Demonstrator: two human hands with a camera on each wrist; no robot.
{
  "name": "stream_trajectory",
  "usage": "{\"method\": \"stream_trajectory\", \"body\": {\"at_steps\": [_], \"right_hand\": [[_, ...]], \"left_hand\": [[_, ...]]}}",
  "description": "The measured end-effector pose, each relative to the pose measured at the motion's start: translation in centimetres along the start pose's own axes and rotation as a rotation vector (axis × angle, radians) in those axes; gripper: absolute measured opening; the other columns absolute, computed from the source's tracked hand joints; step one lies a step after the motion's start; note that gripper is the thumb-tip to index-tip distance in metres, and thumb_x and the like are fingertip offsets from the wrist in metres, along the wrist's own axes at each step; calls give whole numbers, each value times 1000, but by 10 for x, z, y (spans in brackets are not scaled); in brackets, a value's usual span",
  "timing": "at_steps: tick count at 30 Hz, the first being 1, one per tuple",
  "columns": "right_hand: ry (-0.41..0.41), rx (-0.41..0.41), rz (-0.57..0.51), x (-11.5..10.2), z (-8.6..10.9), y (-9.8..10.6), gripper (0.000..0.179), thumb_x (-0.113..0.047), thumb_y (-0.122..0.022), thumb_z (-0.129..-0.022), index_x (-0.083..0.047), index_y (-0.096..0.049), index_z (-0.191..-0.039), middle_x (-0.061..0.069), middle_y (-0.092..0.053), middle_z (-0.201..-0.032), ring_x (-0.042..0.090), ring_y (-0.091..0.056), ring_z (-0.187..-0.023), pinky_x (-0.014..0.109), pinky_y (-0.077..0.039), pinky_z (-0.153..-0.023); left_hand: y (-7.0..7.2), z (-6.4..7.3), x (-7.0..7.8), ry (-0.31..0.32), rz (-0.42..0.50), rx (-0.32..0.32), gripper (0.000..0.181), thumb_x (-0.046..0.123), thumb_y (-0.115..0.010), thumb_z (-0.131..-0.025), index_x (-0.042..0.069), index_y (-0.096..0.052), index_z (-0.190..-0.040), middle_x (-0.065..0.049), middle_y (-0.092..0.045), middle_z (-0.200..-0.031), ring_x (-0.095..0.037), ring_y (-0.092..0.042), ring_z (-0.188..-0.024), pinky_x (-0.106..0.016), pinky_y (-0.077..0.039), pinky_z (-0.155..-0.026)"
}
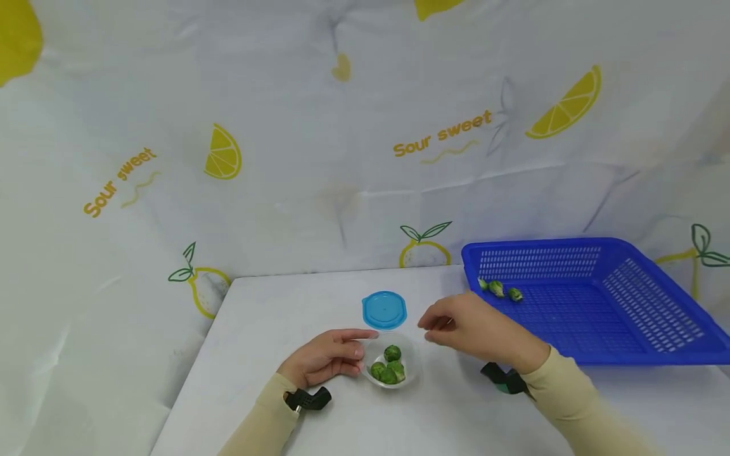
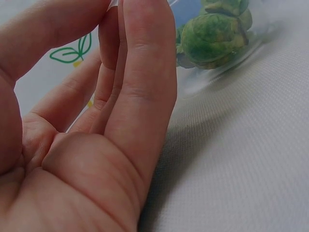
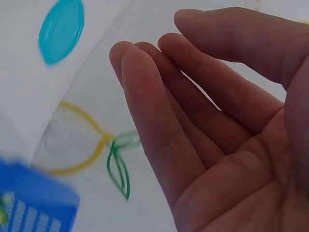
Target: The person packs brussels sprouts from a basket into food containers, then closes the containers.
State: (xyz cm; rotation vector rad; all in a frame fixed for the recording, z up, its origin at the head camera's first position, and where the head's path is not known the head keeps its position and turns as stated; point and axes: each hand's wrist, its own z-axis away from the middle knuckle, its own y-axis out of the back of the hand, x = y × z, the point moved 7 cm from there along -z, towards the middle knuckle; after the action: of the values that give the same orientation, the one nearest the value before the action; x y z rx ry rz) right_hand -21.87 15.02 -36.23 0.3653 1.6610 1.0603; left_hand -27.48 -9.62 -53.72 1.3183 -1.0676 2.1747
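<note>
A small clear plastic bowl (image 1: 412,370) stands on the white table with several Brussels sprouts (image 1: 392,353) in it. My left hand (image 1: 324,356) is at the bowl's left side, its thumb and fingers meeting at the rim. In the left wrist view, the sprouts (image 2: 212,41) show through the bowl wall beyond the fingers. My right hand (image 1: 464,326) hovers to the right of the bowl, between it and the blue basket (image 1: 570,316). Its fingers (image 3: 145,92) curl loosely, with a gap to the thumb and nothing held.
Just behind the bowl lies a light blue lid (image 1: 384,310). In the left back corner of the basket are three more sprouts (image 1: 496,289). A white cloth backdrop (image 1: 319,209) with lemon prints hangs along the table's back edge.
</note>
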Motion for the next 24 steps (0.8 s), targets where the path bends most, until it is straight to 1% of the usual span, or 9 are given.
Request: {"method": "stream_trajectory", "body": {"at_steps": [5, 9, 11, 14, 17, 21, 24], "right_hand": [[-78, 52, 111, 28, 8, 54, 14, -20, -78, -100, -17, -84, -113, -6, -81, -106, 8, -73, -93, 30, -64, -77], [-133, 36, 164, 63, 11, 83, 18, -23, -76, -102, -15, -82, -117, -3, -80, -110, 11, -73, -92, 35, -63, -76], [-156, 16, 180, 84, 11, 91, 18, -23, -75, -102, -14, -82, -117, 0, -80, -111, 13, -73, -93, 38, -63, -77], [-200, -13, 183, 114, 9, 100, 20, -21, -74, -103, -10, -81, -118, 5, -80, -114, 19, -75, -97, 44, -65, -81], [-237, -36, 180, 144, 6, 103, 25, -20, -74, -102, -4, -80, -121, 12, -80, -117, 26, -76, -102, 50, -66, -86], [-284, -59, 190, 176, 2, 101, 31, -19, -74, -99, 2, -78, -122, 17, -79, -115, 33, -76, -103, 54, -65, -86], [-318, -69, 203, 194, 1, 100, 32, -18, -75, -97, 4, -78, -121, 19, -79, -113, 36, -76, -102, 54, -65, -85]], "left_hand": [[0, 0, 0, -2, 6, -5, 56, 4, -65, -106, 4, -50, -160, -1, -74, -92, -9, -73, -84, -23, -66, -82], [-1, 0, 0, -4, 9, -14, 55, 3, -62, -107, 4, -50, -160, -1, -74, -93, -9, -72, -84, -23, -66, -82], [-1, 1, -1, -8, 13, -17, 54, 3, -62, -107, 5, -50, -160, -1, -74, -94, -9, -72, -85, -23, -66, -82], [-1, 2, -1, -14, 18, -22, 55, 4, -64, -106, 5, -51, -160, 0, -74, -94, -8, -72, -85, -23, -66, -82], [-2, 3, 0, -16, 19, -24, 58, 6, -67, -105, 5, -50, -160, 0, -74, -95, -8, -72, -86, -23, -66, -83], [-1, 2, 1, -19, 14, -26, 58, 5, -66, -105, 4, -50, -161, 0, -74, -95, -8, -72, -86, -24, -66, -83], [-1, 1, 1, -20, 12, -26, 56, 3, -64, -106, 4, -50, -160, 1, -73, -95, -8, -71, -86, -24, -66, -84]]}}
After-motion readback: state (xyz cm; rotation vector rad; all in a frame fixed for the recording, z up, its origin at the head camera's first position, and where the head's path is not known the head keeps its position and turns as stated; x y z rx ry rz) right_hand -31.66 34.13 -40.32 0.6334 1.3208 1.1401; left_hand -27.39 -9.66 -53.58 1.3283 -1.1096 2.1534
